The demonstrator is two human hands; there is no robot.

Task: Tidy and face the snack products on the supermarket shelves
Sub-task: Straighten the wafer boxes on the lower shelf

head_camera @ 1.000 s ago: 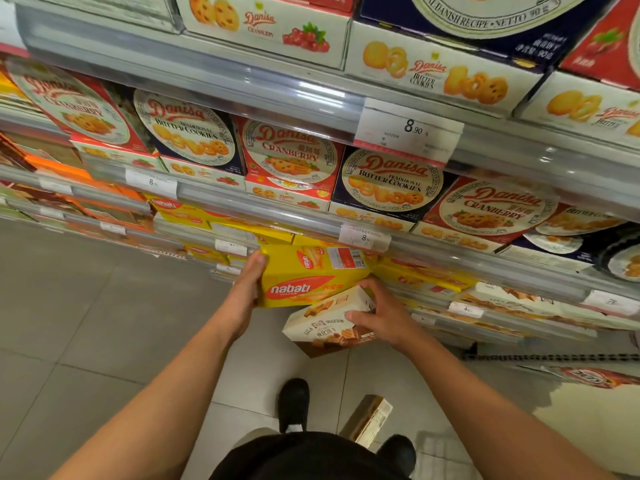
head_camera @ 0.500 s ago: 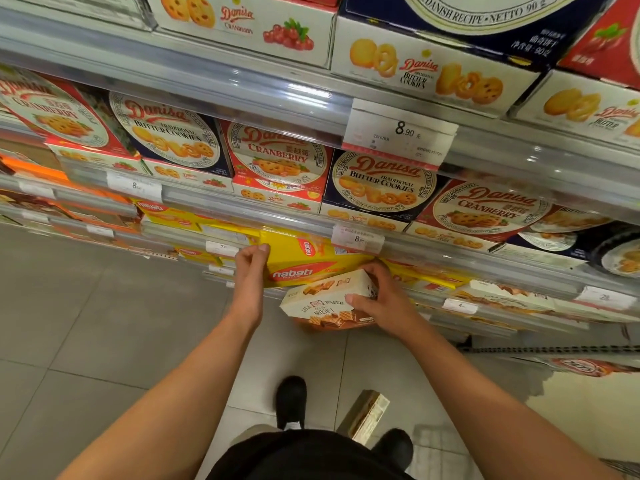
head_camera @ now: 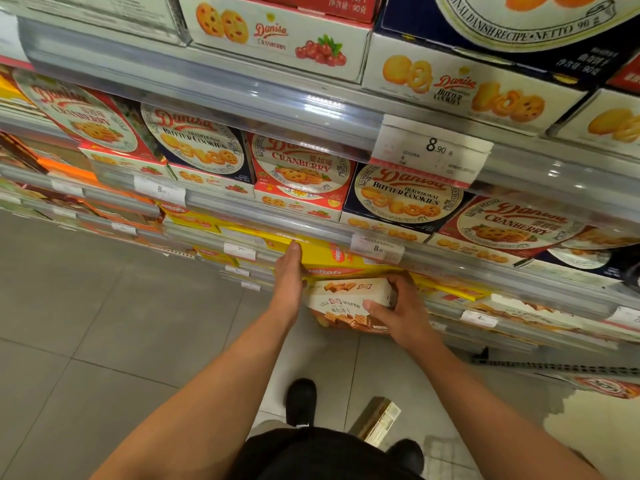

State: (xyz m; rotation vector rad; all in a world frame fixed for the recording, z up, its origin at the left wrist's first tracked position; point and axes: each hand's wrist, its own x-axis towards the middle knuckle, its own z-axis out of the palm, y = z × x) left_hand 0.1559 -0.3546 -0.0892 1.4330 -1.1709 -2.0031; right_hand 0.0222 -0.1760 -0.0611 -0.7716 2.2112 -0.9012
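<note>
Since 1 s ago: yellow box (head_camera: 332, 259) has gone from held out in front of the shelf, full front label readable, to pushed most of the way in under the shelf rail (head_camera: 311, 230). Only the top face and a strip of the red logo show now. White wafer box (head_camera: 349, 299) has moved up and in with it, and now sits directly below the yellow box at the shelf edge. Camera view also shifted a bit closer to the shelves.

Left hand (head_camera: 289, 282): on the left end of the yellow box, thumb up along the box's top corner. Fingers are behind the box, so can't tell how far they curl; reads as holding the box end.

Right hand (head_camera: 398, 311): gripping the wafer box, thumb across its front face, fingers wrapped over the right end.

Wafer box: white/cream, wafer pictures on top and on the lower front, red logo patches, tilted with the front face towards the camera. Yellow box: flat, bright yellow, red logo.

Cookie boxes (head_camera: 405, 199) fill the shelf above, faces tipped forward. Price tag (head_camera: 375, 249) is clipped to the rail just above the yellow box. One small gold box (head_camera: 375, 420) lies on the floor (head_camera: 104, 323) between the shoes.
</note>
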